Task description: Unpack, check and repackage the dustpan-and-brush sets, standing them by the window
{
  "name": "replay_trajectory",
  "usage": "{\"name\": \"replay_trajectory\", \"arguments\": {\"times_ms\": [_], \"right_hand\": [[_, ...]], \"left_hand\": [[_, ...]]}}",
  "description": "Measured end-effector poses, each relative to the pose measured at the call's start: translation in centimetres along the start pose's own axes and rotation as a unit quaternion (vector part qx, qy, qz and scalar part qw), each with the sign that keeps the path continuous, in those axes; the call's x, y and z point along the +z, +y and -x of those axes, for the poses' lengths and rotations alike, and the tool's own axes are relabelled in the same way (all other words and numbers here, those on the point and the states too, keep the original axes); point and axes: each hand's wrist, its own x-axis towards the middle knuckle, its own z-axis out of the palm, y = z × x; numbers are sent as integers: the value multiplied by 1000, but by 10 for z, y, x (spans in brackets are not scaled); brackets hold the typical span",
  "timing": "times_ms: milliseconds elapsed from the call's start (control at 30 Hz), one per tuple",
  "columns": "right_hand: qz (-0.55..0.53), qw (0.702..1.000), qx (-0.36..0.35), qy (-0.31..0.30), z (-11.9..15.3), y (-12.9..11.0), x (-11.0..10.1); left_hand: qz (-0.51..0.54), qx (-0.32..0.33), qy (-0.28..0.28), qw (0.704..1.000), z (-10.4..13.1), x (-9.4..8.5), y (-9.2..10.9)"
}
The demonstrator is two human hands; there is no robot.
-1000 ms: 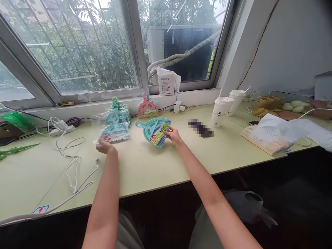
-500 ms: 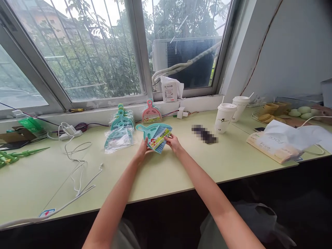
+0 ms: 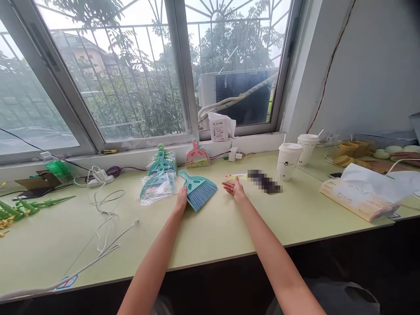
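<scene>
A long pale-green table [image 3: 210, 236] runs under a barred window [image 3: 131, 74], with a grey wall [image 3: 367, 65] closing the right end. On the table's right part lies a white bag [image 3: 361, 192], with two lidded paper cups [image 3: 288, 161] standing just left of it. Left of centre, a loose white cable [image 3: 105, 218] snakes across the top towards a power strip [image 3: 100, 177] by the sill. Near the middle sits a stack of bagged teal dustpan sets [image 3: 159, 181], and behind it a pink dustpan [image 3: 197, 155] leans on the sill beside a white packet [image 3: 220, 127]. Just right of the stack lies a teal dustpan [image 3: 198, 190] with a blue brush nested in it, flat on the table, handle pointing back left. The left hand [image 3: 181, 200] rests against the dustpan's near left edge, fingers loosely curled and touching it rather than gripping. The right hand [image 3: 234, 188] lies spread open and flat on the table, holding nothing, a little right of the dustpan. Just beyond its fingertips lies a small colourful label [image 3: 235, 177].
</scene>
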Motion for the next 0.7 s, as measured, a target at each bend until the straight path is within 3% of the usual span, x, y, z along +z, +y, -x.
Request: {"name": "replay_trajectory", "arguments": {"times_ms": [100,167,200,233,333,367,433,533,700], "right_hand": [[32,998,11,-44,6,3,7],[131,988,-56,-51,14,11,18],[202,971,-124,-38,18,15,24],[280,937,-207,-19,23,20,29],[469,785,-404,6,32,34,42],[510,747,-428,1,34,37,44],[565,702,-433,-11,34,40,45],[587,689,-425,-14,29,40,43],[535,720,-442,-14,22,37,43]], "left_hand": [[-15,29,-60,998,4,8,-1],[-24,60,-107,992,8,12,-1],[-32,73,-121,989,9,13,-1],[-40,84,-130,987,10,15,-2],[-61,104,-144,982,13,18,-6],[-65,108,-146,981,13,20,-7],[-69,113,-145,980,15,22,-8],[-50,125,-161,978,18,25,-6],[22,142,-179,973,25,27,6]]}}
